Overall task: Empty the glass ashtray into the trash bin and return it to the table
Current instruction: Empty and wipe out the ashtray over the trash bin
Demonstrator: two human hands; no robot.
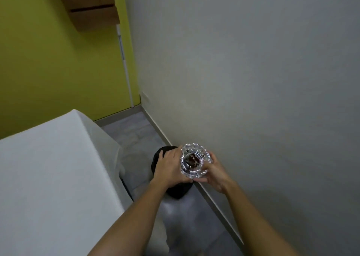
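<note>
Clear cut glass against matt walls

The ashtray (195, 160) is glossy faceted glass; the table (48, 177) wears matt white cloth; the shelf (91, 6) is bare wood; the floor (181, 212) shines faintly.

Cut-glass ashtray (195, 161), dark debris inside; above black bin (176, 192).

Yellow-green wall (48, 60), grey wall (253, 70), grey floor (136, 131)
</note>
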